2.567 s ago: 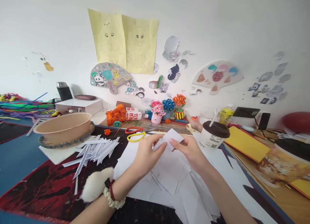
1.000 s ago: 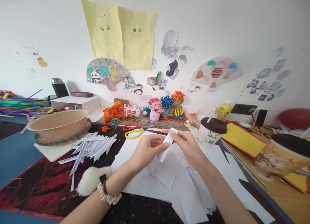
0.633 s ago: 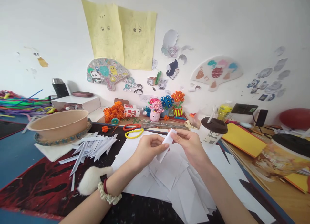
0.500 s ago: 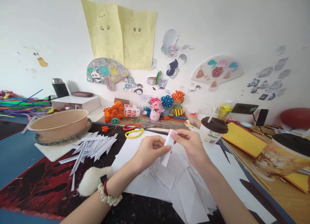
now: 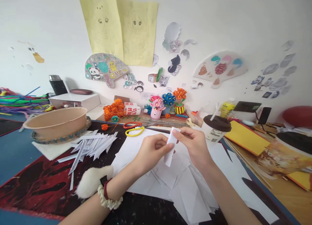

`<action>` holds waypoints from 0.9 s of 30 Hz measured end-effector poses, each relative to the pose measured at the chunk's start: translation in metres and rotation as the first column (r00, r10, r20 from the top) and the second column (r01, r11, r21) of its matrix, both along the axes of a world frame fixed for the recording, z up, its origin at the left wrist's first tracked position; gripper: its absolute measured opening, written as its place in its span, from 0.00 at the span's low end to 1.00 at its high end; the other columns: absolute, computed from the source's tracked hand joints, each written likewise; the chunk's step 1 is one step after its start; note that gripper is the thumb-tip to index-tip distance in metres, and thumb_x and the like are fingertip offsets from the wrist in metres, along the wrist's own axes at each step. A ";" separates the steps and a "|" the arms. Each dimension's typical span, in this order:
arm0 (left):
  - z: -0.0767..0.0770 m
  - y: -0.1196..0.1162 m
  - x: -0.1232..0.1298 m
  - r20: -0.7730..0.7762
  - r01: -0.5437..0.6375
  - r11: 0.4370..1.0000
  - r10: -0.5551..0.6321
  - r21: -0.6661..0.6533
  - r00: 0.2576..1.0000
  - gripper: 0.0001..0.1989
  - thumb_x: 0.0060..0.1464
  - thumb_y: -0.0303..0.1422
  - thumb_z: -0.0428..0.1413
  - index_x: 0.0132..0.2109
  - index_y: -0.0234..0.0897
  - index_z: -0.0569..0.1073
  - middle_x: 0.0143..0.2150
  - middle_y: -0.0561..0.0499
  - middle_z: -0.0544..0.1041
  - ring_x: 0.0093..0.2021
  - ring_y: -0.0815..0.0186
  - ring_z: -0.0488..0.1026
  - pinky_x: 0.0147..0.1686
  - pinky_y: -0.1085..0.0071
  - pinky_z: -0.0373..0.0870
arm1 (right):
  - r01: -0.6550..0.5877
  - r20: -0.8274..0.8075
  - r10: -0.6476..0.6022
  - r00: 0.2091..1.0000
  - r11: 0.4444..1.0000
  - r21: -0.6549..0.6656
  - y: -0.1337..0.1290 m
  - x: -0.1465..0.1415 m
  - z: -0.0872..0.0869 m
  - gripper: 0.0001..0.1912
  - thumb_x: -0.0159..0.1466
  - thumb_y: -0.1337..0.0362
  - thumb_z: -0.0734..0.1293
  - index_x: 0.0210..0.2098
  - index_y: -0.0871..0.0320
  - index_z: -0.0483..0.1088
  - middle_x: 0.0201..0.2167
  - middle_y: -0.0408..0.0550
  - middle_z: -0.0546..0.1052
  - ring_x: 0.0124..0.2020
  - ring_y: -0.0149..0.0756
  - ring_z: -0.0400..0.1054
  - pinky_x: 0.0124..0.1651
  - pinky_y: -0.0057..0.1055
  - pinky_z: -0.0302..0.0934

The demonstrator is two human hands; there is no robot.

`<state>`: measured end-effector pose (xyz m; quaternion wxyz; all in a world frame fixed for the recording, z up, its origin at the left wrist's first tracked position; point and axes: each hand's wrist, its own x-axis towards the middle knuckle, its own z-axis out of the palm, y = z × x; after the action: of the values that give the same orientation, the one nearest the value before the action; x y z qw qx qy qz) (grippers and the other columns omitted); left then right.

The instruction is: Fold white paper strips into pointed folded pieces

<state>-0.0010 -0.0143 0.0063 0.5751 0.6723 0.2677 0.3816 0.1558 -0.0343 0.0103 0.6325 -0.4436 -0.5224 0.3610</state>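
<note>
- The left hand pinches the folded paper strip between thumb and fingers, above the paper pile.
- The right hand pinches the strip's upper end, also above the paper pile; the strip is tilted.
- Heaped narrow strips lie left of the paper pile, with the beige basin farther left.
- The white fluffy object sits left of the paper pile, near the left wrist.
- A yellow handle loop and a red one lie beyond the paper pile.
- The brown-lidded cup stands beyond the paper pile, to its right.
</note>
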 end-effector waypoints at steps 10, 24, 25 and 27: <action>0.000 0.000 0.002 -0.032 -0.033 0.999 0.034 0.025 0.999 0.11 0.53 0.38 0.60 0.33 0.33 0.73 0.29 0.49 0.77 0.30 0.66 0.73 0.31 0.71 0.69 | 0.055 0.046 -0.057 0.997 0.998 0.044 -0.002 -0.001 0.000 0.12 0.55 0.57 0.73 0.20 0.57 0.73 0.19 0.42 0.71 0.24 0.32 0.63 0.29 0.29 0.59; 0.002 -0.003 0.001 -0.042 -0.050 0.998 0.051 0.032 0.998 0.10 0.53 0.36 0.60 0.31 0.33 0.73 0.29 0.50 0.76 0.31 0.67 0.73 0.32 0.72 0.68 | 0.068 0.065 -0.071 0.995 0.997 0.048 -0.002 0.000 -0.001 0.12 0.56 0.57 0.73 0.21 0.57 0.75 0.19 0.43 0.71 0.24 0.33 0.63 0.29 0.29 0.58; 0.002 -0.003 0.001 -0.043 -0.050 0.998 0.051 0.032 0.998 0.10 0.53 0.36 0.60 0.31 0.33 0.73 0.29 0.50 0.76 0.31 0.67 0.73 0.32 0.72 0.68 | 0.072 0.069 -0.076 0.995 0.996 0.046 -0.002 0.000 -0.001 0.12 0.56 0.57 0.73 0.21 0.57 0.75 0.19 0.43 0.72 0.24 0.33 0.64 0.29 0.30 0.59; 0.002 -0.003 0.001 -0.046 -0.050 0.998 0.052 0.030 0.998 0.10 0.52 0.37 0.60 0.31 0.33 0.73 0.29 0.50 0.76 0.31 0.67 0.73 0.32 0.72 0.68 | 0.082 0.075 -0.085 0.994 0.996 0.045 -0.002 0.000 -0.001 0.12 0.56 0.56 0.73 0.21 0.57 0.75 0.19 0.43 0.72 0.25 0.34 0.64 0.29 0.30 0.60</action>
<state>0.0005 -0.0171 0.0086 0.5489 0.6823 0.2926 0.3841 0.1560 -0.0364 0.0095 0.6357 -0.4652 -0.5348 0.3057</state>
